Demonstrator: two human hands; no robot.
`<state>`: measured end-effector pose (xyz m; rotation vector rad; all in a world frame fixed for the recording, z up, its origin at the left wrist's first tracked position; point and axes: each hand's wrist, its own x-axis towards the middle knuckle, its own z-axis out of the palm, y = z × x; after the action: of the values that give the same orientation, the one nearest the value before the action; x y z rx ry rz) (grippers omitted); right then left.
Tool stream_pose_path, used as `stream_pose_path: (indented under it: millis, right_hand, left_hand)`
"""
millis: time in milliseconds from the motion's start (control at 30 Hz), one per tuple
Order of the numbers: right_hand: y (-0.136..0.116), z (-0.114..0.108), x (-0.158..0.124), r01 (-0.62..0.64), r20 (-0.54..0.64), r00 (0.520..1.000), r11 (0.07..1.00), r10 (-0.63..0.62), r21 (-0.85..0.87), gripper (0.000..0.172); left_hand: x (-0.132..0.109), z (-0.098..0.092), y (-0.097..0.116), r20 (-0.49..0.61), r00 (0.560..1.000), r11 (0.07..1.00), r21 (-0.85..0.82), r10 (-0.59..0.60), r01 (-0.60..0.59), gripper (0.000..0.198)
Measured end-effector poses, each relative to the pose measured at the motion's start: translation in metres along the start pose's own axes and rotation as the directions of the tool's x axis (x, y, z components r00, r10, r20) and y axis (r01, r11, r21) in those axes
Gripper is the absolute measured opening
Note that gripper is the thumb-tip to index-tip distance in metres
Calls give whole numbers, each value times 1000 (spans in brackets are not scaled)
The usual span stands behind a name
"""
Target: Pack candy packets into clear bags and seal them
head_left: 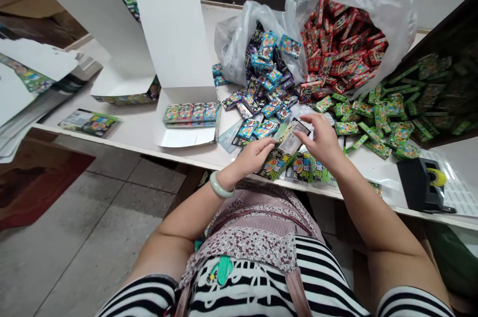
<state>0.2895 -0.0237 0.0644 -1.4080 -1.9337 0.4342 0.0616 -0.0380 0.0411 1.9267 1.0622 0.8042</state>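
Note:
My left hand (pixel 256 155) and my right hand (pixel 323 139) hold a clear printed packet (pixel 289 140) between them at the table's front edge. The left fingers pinch its lower left side, and the right fingers grip its top right corner. Under the hands lie more green printed packets (pixel 298 167). Just beyond them is a heap of small blue boxes (pixel 261 103) spilling from a plastic bag. Small green boxes (pixel 377 120) are scattered to the right of my right hand.
A clear bag of red boxes (pixel 343 43) stands at the back. An open white display carton (pixel 188 113) with packed boxes sits left of the hands, more white cartons (pixel 112 23) behind it. A black tape dispenser (pixel 423 185) sits at right. A dark crate (pixel 440 83) holds green boxes.

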Motion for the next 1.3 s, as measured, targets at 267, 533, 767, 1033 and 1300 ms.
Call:
stream_pose_path:
  millis: [267, 533, 767, 1033, 1300]
  right_hand:
    - [3, -12, 5, -187, 201, 970, 946, 135, 265, 31]
    - [0, -14, -3, -496, 651, 756, 710, 69, 500, 38]
    - [-1, -12, 0, -415, 594, 804, 728, 13, 546, 41]
    - [-17, -6, -7, -239, 368, 926, 879, 79, 413, 41]
    - [-27, 26, -42, -247, 190, 968, 782, 166, 572, 54]
  left_hand:
    - [-7, -11, -5, 6, 1000, 987, 163, 7, -8, 28]
    - [-15, -16, 0, 167, 983, 916, 379, 75, -134, 31]
    - [-16, -13, 14, 103, 964, 749, 611, 246, -256, 43]
    - [-10, -14, -9, -35, 981, 870, 469, 190, -151, 32]
    - [-12, -17, 1, -232, 971, 997, -76, -48, 31, 28]
